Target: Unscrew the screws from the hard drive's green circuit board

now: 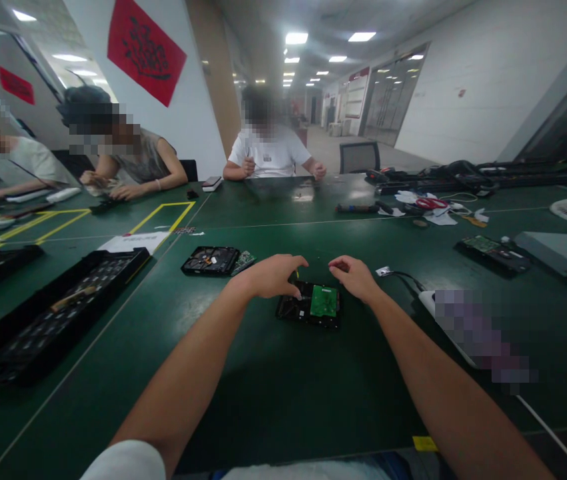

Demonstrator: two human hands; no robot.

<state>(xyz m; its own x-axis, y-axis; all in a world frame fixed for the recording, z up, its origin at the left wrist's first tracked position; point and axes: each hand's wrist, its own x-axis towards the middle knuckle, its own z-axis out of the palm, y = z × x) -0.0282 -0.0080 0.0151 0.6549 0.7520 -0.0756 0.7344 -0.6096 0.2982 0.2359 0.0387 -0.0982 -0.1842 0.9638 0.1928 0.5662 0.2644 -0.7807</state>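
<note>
A black hard drive [290, 308] lies on the green table with its green circuit board [324, 300] facing up. Over its far left corner is my left hand [274, 276], thumb and fingers apart in a curve; the thumb tip is at the drive, but whether it touches I cannot tell. A small yellow bit shows beside that thumb. My right hand [356, 279] hovers just past the drive's far right corner, fingers curled, thumb and forefinger tips together; anything between them is too small to make out. Left of my hands sits another opened drive [210, 261] beside a loose circuit board [244, 262].
Long black trays [58, 313] stand at the left. To the right are a phone [473, 333] with a cable, another drive [493, 255] and a grey box [558, 253]. Tools and red-handled scissors [430, 203] lie further back. Several people sit across the table.
</note>
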